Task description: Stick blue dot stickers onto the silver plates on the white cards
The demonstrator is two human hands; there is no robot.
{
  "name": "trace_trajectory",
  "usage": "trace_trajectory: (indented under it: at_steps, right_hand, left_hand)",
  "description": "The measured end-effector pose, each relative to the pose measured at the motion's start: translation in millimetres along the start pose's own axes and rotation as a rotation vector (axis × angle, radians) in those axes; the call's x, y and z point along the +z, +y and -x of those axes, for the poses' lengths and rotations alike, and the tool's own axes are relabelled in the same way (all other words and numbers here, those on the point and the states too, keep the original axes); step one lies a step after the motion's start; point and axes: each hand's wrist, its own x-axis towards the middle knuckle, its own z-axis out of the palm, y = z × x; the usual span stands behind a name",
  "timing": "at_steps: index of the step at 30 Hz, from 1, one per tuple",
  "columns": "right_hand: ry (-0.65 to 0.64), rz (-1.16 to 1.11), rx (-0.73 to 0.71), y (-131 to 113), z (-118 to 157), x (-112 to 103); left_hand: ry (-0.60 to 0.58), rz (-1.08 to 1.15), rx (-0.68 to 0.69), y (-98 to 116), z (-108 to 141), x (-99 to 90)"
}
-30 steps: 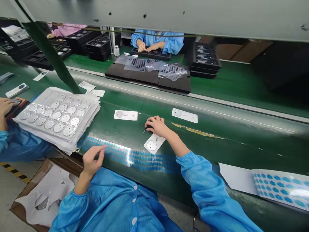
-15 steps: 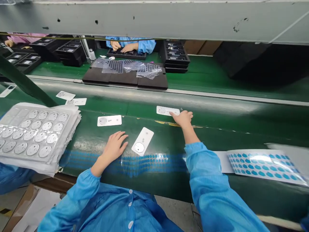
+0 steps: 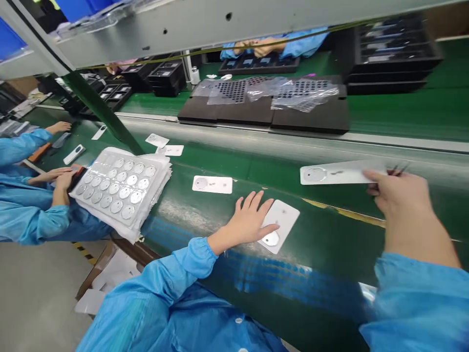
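Note:
My left hand (image 3: 249, 222) is open, fingers spread, its thumb lying over a tilted white panel (image 3: 287, 215) with a round silvery disc at its lower end. At the right, my right hand (image 3: 401, 195) is closed on the right end of another white panel (image 3: 344, 173), thumb on top. That panel also bears a round disc at its left end, and its right end is blurred. Thin dark prongs (image 3: 399, 169), perhaps tweezers, stick out by the right fingers. A third white panel (image 3: 222, 185) lies flat beyond my left hand.
A stack of clear sheets with round silvery discs (image 3: 122, 183) sits at the left, beside a co-worker's hands (image 3: 60, 178). Two white panels (image 3: 172, 150) overlap near a green slanted post (image 3: 106, 117). Across the metal rail lie dark foam blocks (image 3: 311, 115) and stacked black trays (image 3: 392, 63).
The view has swung left and closer. My left hand has moved right onto the tilted panel. My right hand has closed on the far panel's right end.

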Motion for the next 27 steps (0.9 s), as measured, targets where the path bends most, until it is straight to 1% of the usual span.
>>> trace_trajectory:
  at_steps: [2, 3, 5, 6, 7, 8, 9, 10, 11, 12, 13, 14, 16, 18, 19, 20, 21, 22, 23, 24, 25, 26, 27]
  right_hand:
    - [0.014, -0.009, 0.059, -3, 23, 15]
    - [-0.020, -0.013, 0.079, -4, 41, 26]
    - [-0.155, -0.045, 0.099, -3, 84, 51]
    - [-0.233, -0.054, 0.099, -1, 107, 64]
    - [-0.302, -0.051, 0.096, 2, 130, 76]
    - [-0.359, -0.036, 0.091, 7, 150, 85]
    - [-0.410, -0.022, 0.081, 11, 168, 90]
    - [-0.447, 0.009, 0.055, 17, 184, 91]
    - [-0.470, 0.099, 0.001, 23, 195, 87]
    - [-0.468, 0.227, -0.056, 30, 204, 81]
    - [-0.450, 0.384, -0.107, 37, 210, 72]
    - [-0.421, 0.550, -0.140, 45, 214, 62]
    - [-0.355, 0.811, -0.146, 63, 217, 43]
    - [-0.318, 0.934, -0.150, 79, 216, 29]
    - [-0.300, 0.951, -0.175, 85, 214, 22]
    - [-0.260, 0.937, -0.211, 89, 212, 14]
    - [-0.190, 0.904, -0.249, 90, 209, 4]
    - [-0.091, 0.867, -0.280, 90, 207, -9]
    - [0.036, 0.835, -0.300, 88, 205, -26]
    - [0.189, 0.815, -0.310, 84, 203, -46]
    - [0.359, 0.804, -0.307, 79, 203, -68]
    - [0.530, 0.796, -0.296, 74, 204, -91]
    - [0.694, 0.778, -0.279, 70, 205, -114]
  left_hand:
    - [0.081, 0.349, -0.061, 4, -4, -7.4]
    - [0.098, 0.555, -0.118, 6, -7, -10.3]
    - [0.123, 0.995, -0.201, 12, -17, -15.0]
    - [0.160, 1.198, -0.206, 14, -21, -17.4]
    - [0.227, 1.364, -0.184, 13, -24, -20.5]
    - [0.319, 1.463, -0.152, 10, -24, -24.7]
    - [0.421, 1.458, -0.144, 2, -21, -30.4]
    - [0.517, 1.370, -0.172, -10, -14, -37.7]
    - [0.590, 1.225, -0.227, -26, -5, -46.6]
    - [0.627, 0.972, -0.320, -47, 7, -57.0]
    - [0.643, 0.878, -0.369, -70, 20, -68.4]
    - [0.639, 0.822, -0.402, -95, 34, -80.1]
    - [0.592, 0.705, -0.465, -142, 61, -101.6]
    - [0.506, 0.616, -0.510, -177, 81, -116.5]
    - [0.484, 0.586, -0.523, -188, 90, -120.5]
    - [0.482, 0.542, -0.526, -195, 97, -122.2]
    - [0.498, 0.473, -0.517, -198, 104, -121.6]
    - [0.530, 0.395, -0.496, -197, 111, -119.1]
    - [0.571, 0.244, -0.450, -193, 118, -114.9]
    - [0.593, 0.114, -0.385, -188, 125, -109.4]
    - [0.610, 0.047, -0.313, -181, 132, -102.6]
    - [0.598, 0.027, -0.233, -172, 139, -95.0]
    - [0.556, 0.043, -0.142, -162, 145, -86.7]
